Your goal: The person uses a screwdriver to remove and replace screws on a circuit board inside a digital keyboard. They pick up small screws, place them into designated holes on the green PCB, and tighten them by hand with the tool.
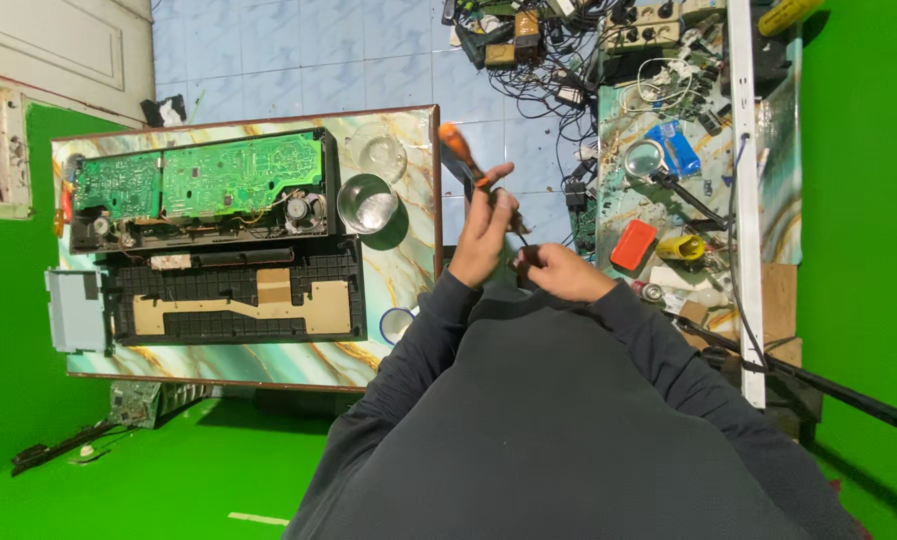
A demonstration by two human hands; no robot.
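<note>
My left hand is closed around a screwdriver with an orange and black handle, its handle pointing away from me. My right hand is just beside it, fingers pinched at the thin dark shaft near the tip; whether a small part sits there I cannot tell. Both hands hover over the gap between two marble-patterned tables. Dark grey sleeves cover both arms.
The left table carries an opened device with green circuit boards, its black cover, a metal bowl and a glass dish. The right table holds a magnifier, an orange box, tools and tangled wires.
</note>
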